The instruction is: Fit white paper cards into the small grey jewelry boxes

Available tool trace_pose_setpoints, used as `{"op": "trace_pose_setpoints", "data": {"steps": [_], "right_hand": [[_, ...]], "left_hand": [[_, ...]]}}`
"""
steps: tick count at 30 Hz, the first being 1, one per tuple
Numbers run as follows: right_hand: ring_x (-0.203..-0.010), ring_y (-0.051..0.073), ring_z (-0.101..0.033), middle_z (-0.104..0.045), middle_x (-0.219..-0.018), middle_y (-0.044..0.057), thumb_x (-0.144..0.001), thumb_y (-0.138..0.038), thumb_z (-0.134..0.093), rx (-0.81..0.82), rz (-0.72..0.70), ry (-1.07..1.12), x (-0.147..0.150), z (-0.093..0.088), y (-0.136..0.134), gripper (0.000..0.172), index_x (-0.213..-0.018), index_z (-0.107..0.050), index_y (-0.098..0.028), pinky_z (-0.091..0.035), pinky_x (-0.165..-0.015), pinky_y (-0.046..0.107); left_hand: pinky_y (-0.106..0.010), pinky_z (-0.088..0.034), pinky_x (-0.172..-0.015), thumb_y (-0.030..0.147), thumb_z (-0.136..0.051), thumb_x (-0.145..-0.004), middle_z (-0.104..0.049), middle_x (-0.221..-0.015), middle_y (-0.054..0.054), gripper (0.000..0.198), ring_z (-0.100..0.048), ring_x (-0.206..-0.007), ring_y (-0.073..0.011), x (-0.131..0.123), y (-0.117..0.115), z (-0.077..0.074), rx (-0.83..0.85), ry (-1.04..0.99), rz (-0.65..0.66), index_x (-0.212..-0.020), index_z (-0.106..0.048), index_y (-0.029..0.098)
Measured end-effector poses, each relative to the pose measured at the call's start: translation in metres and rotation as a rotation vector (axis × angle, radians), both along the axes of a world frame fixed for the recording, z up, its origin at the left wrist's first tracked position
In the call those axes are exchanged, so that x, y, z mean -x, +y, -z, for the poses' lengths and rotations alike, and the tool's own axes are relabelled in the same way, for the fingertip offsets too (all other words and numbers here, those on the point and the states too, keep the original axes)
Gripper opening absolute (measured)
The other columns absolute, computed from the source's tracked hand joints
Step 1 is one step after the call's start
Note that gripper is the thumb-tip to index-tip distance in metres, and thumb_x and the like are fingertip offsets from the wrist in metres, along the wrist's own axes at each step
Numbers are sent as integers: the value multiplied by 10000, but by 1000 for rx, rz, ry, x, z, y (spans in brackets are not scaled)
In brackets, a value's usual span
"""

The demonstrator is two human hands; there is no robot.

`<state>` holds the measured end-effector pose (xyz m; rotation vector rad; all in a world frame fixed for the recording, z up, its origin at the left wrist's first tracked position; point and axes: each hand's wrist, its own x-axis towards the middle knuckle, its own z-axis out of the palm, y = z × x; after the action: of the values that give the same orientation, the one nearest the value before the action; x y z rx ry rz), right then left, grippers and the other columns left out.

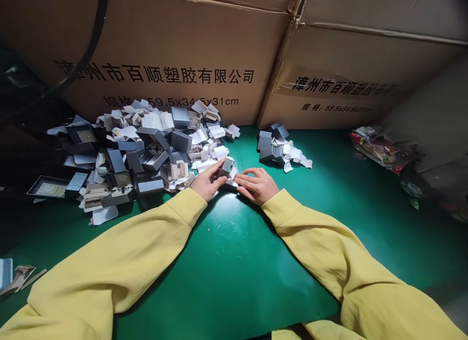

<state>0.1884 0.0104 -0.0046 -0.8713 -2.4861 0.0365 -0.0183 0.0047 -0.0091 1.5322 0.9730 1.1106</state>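
My left hand [209,181] is closed around a small grey box [226,166], thumb on the near side. From the right, my right hand [259,185] reaches in with its fingertips against a white paper piece [233,175] at the box's side. Whether those fingers pinch the paper or only press on it is hard to make out. Just left of my hands lies a big heap of small grey boxes [182,141], mixed with folded white paper pieces [204,151]. Beyond my right hand sits a smaller pile of grey boxes [268,153] and white papers [292,153].
Two large cardboard cartons [175,42] [365,62] stand along the back of the green table [219,271]. A red plastic packet [380,150] lies at the far right. Scraps [22,277] lie at the left edge, and a dark cable [95,32] hangs at upper left.
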Motion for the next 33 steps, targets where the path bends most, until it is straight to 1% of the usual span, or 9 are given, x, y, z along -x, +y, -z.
{"op": "trace_pose_setpoints", "data": {"steps": [5, 11, 15, 20, 23, 24, 27, 30, 33], "right_hand": [[-1011, 224, -545, -663, -1065, 21, -857, -366, -487, 7, 11, 76, 0, 0, -1, 267, -1019, -664, -248, -420, -828, 407], [-920, 215, -570, -692, -978, -3, -844, -320, -490, -29, -2, 105, 2, -1, -2, 238, -929, -700, -244, -436, -781, 395], [-860, 208, -568, -702, -938, -11, -827, -283, -496, -25, -8, 151, 5, 1, -2, 228, -899, -708, -241, -454, -738, 388], [-860, 171, -581, -704, -876, 5, -836, -262, -481, 143, 95, 374, 9, 1, -2, 226, -858, -705, -240, -499, -769, 324], [-882, 173, -578, -683, -897, 29, -795, -291, -560, 202, 171, 445, 11, 1, -1, 172, -908, -671, -224, -498, -792, 317], [-899, 180, -573, -671, -919, 39, -769, -307, -597, 218, 183, 440, 13, 2, -1, 201, -940, -652, -218, -497, -795, 322], [-939, 192, -564, -626, -973, 61, -708, -336, -661, 288, 173, 402, 16, 3, 0, 340, -1016, -589, -212, -495, -788, 328], [-914, 185, -570, -606, -965, 55, -694, -319, -667, 341, 150, 403, 18, 5, 0, 345, -1006, -562, -218, -490, -780, 325], [-900, 178, -571, -601, -951, 47, -693, -305, -658, 351, 133, 430, 18, 6, 1, 330, -994, -552, -217, -486, -783, 320]], "left_hand": [[-428, -280, -1067, 415, -580, -746, -410, -1371, -108, 682, -396, -1245, -276, 0, -1, -1, -11, 5, 3, -1341, -378, 151], [-458, -284, -1056, 405, -584, -750, -405, -1371, -132, 690, -410, -1231, -296, -2, -3, -4, 2, 7, 22, -1348, -363, 142], [-447, -287, -1057, 414, -592, -746, -422, -1359, -125, 681, -401, -1239, -292, -2, -3, -3, 14, -10, 25, -1337, -376, 154], [-453, -327, -1033, 369, -627, -726, -471, -1305, -125, 644, -450, -1197, -276, -1, -2, -1, 26, -22, 24, -1297, -404, 173], [-452, -354, -1011, 344, -645, -712, -509, -1244, -137, 622, -492, -1150, -265, -1, -1, 0, 5, 3, 23, -1260, -419, 157], [-449, -363, -1004, 341, -650, -707, -520, -1225, -137, 613, -505, -1134, -260, -1, -1, 0, 0, 15, 26, -1246, -425, 154], [-444, -380, -988, 337, -676, -682, -555, -1168, -125, 594, -533, -1095, -251, -1, -2, 0, -4, 43, 20, -1202, -448, 162], [-452, -385, -983, 340, -710, -644, -579, -1138, -118, 604, -549, -1073, -255, -2, -1, 0, 18, 34, 8, -1171, -473, 168], [-468, -373, -993, 352, -740, -600, -588, -1145, -126, 651, -549, -1078, -274, -2, -1, -2, 63, 16, 4, -1171, -500, 153]]}}
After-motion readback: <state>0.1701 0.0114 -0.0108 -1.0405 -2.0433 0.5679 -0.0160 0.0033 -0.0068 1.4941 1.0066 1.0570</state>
